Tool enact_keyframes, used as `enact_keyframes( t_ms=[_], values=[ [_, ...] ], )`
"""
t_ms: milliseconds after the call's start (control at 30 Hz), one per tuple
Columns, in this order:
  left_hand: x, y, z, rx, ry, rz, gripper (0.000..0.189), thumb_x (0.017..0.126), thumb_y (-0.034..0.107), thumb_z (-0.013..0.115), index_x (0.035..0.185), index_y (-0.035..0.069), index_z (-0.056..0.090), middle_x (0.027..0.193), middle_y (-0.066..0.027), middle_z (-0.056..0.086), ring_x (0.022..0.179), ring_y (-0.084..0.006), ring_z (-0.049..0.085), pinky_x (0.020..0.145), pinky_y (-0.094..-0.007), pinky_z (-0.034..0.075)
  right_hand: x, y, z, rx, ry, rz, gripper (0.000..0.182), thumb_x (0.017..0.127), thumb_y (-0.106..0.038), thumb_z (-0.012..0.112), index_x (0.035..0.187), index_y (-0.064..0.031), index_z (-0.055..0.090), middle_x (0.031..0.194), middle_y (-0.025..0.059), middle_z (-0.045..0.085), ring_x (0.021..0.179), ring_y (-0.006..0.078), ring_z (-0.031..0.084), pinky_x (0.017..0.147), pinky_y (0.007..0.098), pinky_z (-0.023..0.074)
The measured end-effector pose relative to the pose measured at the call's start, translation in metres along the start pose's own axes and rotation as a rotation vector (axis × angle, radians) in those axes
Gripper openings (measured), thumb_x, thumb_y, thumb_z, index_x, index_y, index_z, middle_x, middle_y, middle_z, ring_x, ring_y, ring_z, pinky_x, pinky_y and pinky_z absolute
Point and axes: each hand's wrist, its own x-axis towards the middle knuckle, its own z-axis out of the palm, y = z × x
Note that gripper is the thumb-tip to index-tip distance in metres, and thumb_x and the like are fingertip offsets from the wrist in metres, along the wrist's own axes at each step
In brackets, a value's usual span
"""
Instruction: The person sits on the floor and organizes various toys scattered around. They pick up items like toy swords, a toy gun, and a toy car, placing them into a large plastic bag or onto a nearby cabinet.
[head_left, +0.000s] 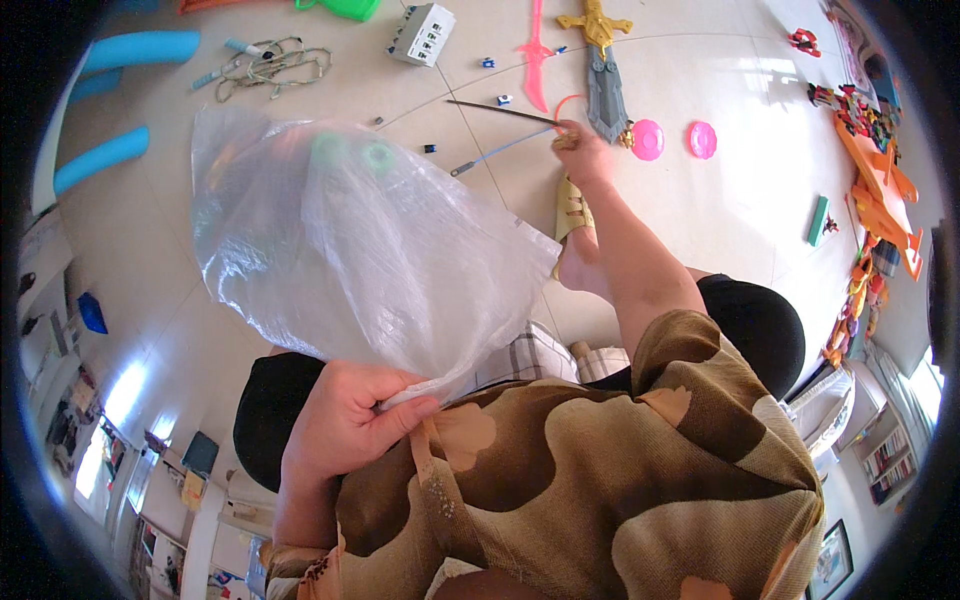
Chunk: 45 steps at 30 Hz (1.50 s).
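My left hand (360, 420) pinches the rim of a large translucent plastic bag (420, 255), with green and orange things showing dimly through it. My right hand (581, 154) reaches down to the floor past my foot, its fingers closed around a small gold-coloured piece. By its fingertips are a dark thin stick (502, 110), a blue thin rod (514, 146) and an orange curved strip. Just beyond lies a grey toy sword (606, 90) with a gold hilt, beside a pink translucent toy sword (534, 71). Two pink toy plates (647, 140) are to the right.
A skipping rope (289, 67), blue foam tubes (142, 51) and a white-grey box-shaped device (422, 34) lie on the tiled floor. Several small blue pieces are scattered near the swords. Orange toy parts (874, 195) and a green block (818, 221) are at the right.
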Motion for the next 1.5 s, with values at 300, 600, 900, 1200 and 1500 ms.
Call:
enact_keyframes(
  t_ms=[300, 600, 900, 1200, 1500],
  values=[
    [0.001, 0.009, -0.001, 0.078, 0.033, -0.044, 0.015, 0.08, 0.015, 0.065, 0.085, 0.0, 0.067, 0.06, -0.014, 0.059, 0.05, -0.0172, 0.056, 0.051, -0.0263, 0.043, -0.012, -0.049, 0.011, 0.024, 0.087, -0.089, 0.018, 0.072, -0.025, 0.065, 0.089, -0.0188, 0.068, 0.085, 0.01, 0.066, 0.079, 0.0274, 0.064, 0.07, 0.0366, 0.0507],
    [-0.007, 0.012, 0.006, 0.344, 0.12, 0.118, 0.021, 0.078, 0.018, 0.068, 0.091, 0.002, 0.065, 0.065, -0.0119, 0.061, 0.055, -0.0155, 0.057, 0.053, -0.0277, 0.044, -0.017, -0.079, -0.103, 1.374, 0.44, 0.257, 0.013, 0.072, -0.01, 0.073, 0.079, -0.0055, 0.063, 0.07, 0.0035, 0.061, 0.057, 0.0113, 0.056, 0.048, 0.0246, 0.0457],
    [0.004, 0.009, 0.017, 0.568, 0.732, 0.38, 0.035, 0.083, 0.037, 0.06, 0.101, 0.006, 0.064, 0.081, -0.0128, 0.064, 0.071, -0.0239, 0.061, 0.065, -0.0325, 0.047, -0.153, -0.155, -0.214, 2.013, -0.644, -0.275, 0.009, 0.085, -0.013, 0.058, 0.094, -0.0114, 0.059, 0.089, 0.002, 0.057, 0.081, 0.0149, 0.054, 0.062, 0.0285, 0.0466],
    [0.001, 0.004, 0.006, -0.744, 0.017, 0.579, 0.027, 0.088, 0.025, 0.056, 0.109, 0.009, 0.058, 0.098, -0.0063, 0.064, 0.069, -0.0096, 0.059, 0.057, -0.0217, 0.046, -0.222, -0.18, -0.195, 1.847, -0.99, -0.349, 0.011, 0.083, -0.018, 0.062, 0.094, -0.0139, 0.061, 0.094, -0.0004, 0.054, 0.08, 0.0126, 0.047, 0.064, 0.0275, 0.0411],
    [-0.017, -0.001, -0.003, -0.801, 0.145, 0.625, 0.024, 0.087, 0.016, 0.057, 0.109, 0.007, 0.059, 0.09, -0.0057, 0.064, 0.059, -0.0083, 0.057, 0.046, -0.02, 0.04, -0.24, -0.16, -0.233, 2.024, -0.544, -0.122, 0.023, 0.09, -0.031, 0.055, 0.105, -0.0145, 0.058, 0.093, -0.0031, 0.058, 0.071, 0.0095, 0.051, 0.058, 0.0255, 0.0415]
  ],
)
